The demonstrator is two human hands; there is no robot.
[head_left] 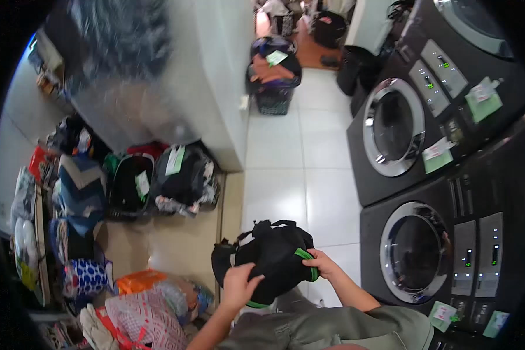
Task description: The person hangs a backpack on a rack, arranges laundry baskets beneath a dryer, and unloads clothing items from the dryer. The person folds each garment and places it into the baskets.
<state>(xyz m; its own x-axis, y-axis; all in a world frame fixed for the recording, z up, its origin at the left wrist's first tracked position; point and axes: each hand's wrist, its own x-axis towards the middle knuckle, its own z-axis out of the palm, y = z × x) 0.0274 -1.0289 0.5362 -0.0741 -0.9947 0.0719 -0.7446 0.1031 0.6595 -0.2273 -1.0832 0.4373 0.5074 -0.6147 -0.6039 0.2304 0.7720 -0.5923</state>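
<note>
A black bag (274,256) with bright green trim and loose dark straps is held up in front of my body. My right hand (321,265) pinches its green-edged side between thumb and fingers. On the other side, my left hand (239,284) grips the black fabric, with the thumb and a finger showing on top. Part of that grip is hidden by the hand itself. What the bag contains, if anything, does not show.
Stacked black machines with round doors (415,252) line the right side. A loaded laundry basket (274,99) stands ahead on the white tiles. Baskets of clothes (186,181) and a patterned pink bag (146,318) sit at left, by a wall (216,70).
</note>
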